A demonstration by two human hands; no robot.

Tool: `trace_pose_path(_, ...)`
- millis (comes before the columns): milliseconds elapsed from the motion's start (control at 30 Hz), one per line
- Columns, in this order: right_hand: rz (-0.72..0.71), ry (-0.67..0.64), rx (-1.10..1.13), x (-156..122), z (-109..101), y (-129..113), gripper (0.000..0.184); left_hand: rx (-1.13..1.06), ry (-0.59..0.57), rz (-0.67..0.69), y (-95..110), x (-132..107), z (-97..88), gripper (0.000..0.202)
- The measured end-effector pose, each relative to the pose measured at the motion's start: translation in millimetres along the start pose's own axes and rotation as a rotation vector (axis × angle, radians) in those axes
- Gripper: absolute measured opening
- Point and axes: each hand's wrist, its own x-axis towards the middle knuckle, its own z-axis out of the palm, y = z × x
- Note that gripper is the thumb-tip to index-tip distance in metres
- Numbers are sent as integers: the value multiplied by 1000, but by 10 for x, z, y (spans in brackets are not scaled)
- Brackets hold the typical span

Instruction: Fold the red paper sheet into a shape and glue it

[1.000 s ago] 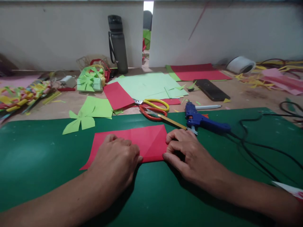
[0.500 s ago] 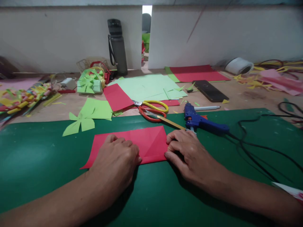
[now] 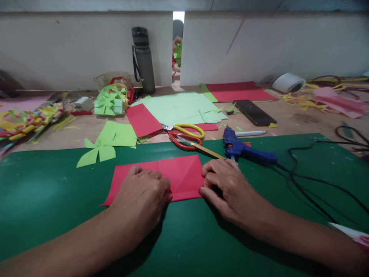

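Observation:
A folded sheet of red paper [image 3: 184,175] lies on the green mat [image 3: 43,192] in front of me, creased, with a folded strip along its near edge. My left hand [image 3: 145,192] rests over its left half, fingers curled and pressed down near the fold; the fingertips are partly hidden. At the paper's right edge my right hand [image 3: 227,182] is closed, thumb and fingers pinching the corner. Just beyond the paper lie scissors [image 3: 188,136] with one red and one yellow handle, a craft knife [image 3: 207,150] and a blue glue gun [image 3: 248,150].
Green paper leaf cutouts [image 3: 98,150], pale green sheets [image 3: 178,105] and a dark phone [image 3: 255,112] lie beyond. A grey bottle [image 3: 145,61] stands against the white partition [image 3: 245,46]. The glue gun's black cable [image 3: 305,177] loops across the right side.
The view has tilted slightly, so everything sits a little lower. Both hands keep nearly the same place on the red paper. Through the partition gap, another person's hand with green paper has come into view.

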Motion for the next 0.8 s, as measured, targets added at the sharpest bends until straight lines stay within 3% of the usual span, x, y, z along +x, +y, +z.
trace_pose_path(300, 9, 0, 16, 3, 12, 9, 21, 40, -98, 6, 7, 9, -65, 22)
trace_pose_path(533, 17, -5, 29, -6, 5, 12, 19, -11, 17, -34, -8, -13, 24, 24)
trace_pose_path(800, -17, -57, 7, -4, -60, 2, 21, 0, -5, -44, 10, -34, 13, 22)
